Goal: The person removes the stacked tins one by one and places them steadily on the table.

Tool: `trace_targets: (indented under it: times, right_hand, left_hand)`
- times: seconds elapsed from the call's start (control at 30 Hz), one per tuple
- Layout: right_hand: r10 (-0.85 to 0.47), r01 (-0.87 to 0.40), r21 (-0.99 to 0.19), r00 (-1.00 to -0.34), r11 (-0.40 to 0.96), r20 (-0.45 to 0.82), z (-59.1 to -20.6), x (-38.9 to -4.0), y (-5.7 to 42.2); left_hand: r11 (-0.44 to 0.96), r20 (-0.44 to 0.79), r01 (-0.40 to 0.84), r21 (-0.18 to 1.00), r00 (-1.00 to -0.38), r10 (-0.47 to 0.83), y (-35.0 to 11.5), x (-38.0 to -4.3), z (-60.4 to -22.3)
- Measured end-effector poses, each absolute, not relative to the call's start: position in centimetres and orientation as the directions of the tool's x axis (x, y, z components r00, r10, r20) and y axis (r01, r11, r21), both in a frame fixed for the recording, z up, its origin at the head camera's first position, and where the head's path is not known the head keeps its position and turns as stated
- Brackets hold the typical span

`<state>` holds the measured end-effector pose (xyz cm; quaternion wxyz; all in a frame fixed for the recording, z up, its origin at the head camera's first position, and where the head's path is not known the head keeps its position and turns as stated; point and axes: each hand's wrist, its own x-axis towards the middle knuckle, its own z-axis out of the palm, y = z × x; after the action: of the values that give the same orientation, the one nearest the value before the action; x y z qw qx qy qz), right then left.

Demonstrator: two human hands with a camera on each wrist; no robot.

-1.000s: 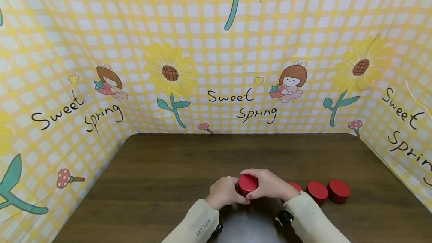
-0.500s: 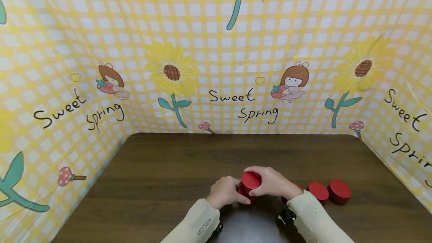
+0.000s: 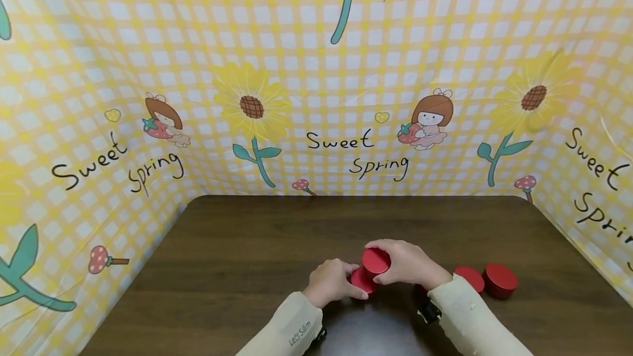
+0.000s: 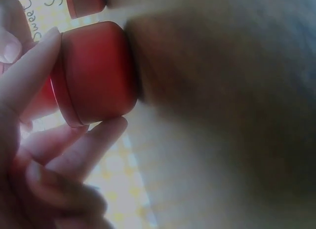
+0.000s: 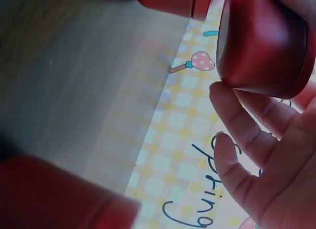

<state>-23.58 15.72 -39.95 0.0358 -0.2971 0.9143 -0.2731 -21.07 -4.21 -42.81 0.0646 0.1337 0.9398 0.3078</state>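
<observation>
Low in the middle of the head view, my left hand grips a round red tin by its sides, thumb and fingers around the lid end; it stands on the table. A second red tin is in my right hand, raised and overlapping the first one from the upper right. The right wrist view shows this raised tin off the tabletop, its pale underside edge visible, the thumb and fingers around its sides. Its lid seam faces the palm.
Two more red tins, a nearer one and a farther one, stand to the right of my right wrist. Another is mostly hidden beneath that wrist. The brown wooden table meets a yellow checked cloth at the back and sides.
The right hand has moved up and to the right with its tin, from straight over the left hand's tin to partly beside it, exposing the lower tin's top. My left hand has stayed put.
</observation>
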Motion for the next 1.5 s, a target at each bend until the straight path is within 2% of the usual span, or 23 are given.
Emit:
trace_targets:
  times: [0.77, 1.2, 1.5]
  right_hand:
    - [-0.484, -0.452, -0.461, -0.873, 0.763, 0.056, -38.7, -23.3, 19.7]
    - [-0.41, -0.367, -0.467, -0.912, 0.805, 0.01, -38.3, -22.5, 22.5]
    - [-0.419, -0.382, -0.45, -0.908, 0.807, 0.018, -38.4, -22.4, 23.7]
  left_hand:
    - [0.817, -0.087, 0.187, 0.546, -0.957, 0.277, -3.9, -21.4, -42.4]
    - [0.831, -0.075, 0.191, 0.522, -0.96, 0.268, -3.9, -21.2, -42.3]
    - [0.833, -0.085, 0.184, 0.523, -0.961, 0.265, -3.9, -21.3, -42.3]
